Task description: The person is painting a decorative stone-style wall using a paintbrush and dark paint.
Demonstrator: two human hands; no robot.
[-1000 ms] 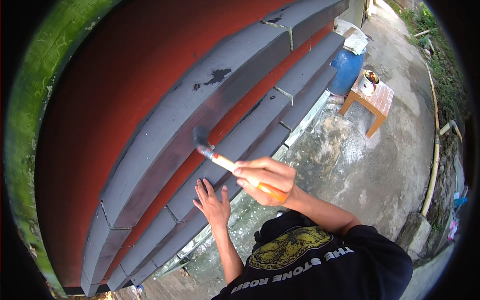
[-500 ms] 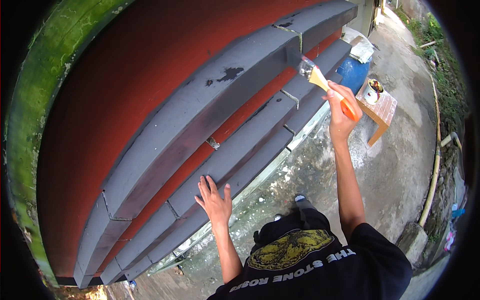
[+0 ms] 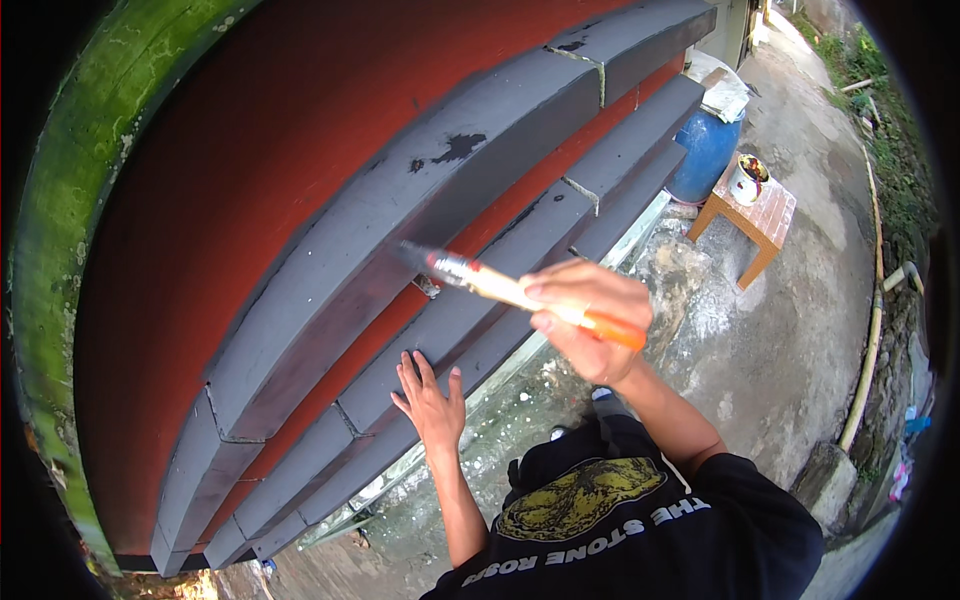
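Note:
My right hand (image 3: 592,312) is closed round the pale wood and orange handle of a paintbrush (image 3: 500,288). Its dark bristles, smeared by motion, are at the front face of the upper grey ledge (image 3: 345,300); whether they touch it I cannot tell. Fingers spread, my left hand (image 3: 430,402) rests against a lower grey ledge (image 3: 500,262). Red wall (image 3: 300,140) shows above the upper ledge and in a strip between the ledges. A dark, uneven patch (image 3: 460,148) marks the upper ledge's top.
At the right, a paint-stained white pot (image 3: 749,181) stands on a small brown table (image 3: 775,222). Behind it is a blue drum (image 3: 703,158) with things on top. Stained concrete ground (image 3: 810,320) runs beside the ledges, and a pipe (image 3: 866,375) lies along the far right edge.
My right hand has swung left and nearer with the paintbrush, from the ledge's far right part to its middle. My left hand has stayed in place.

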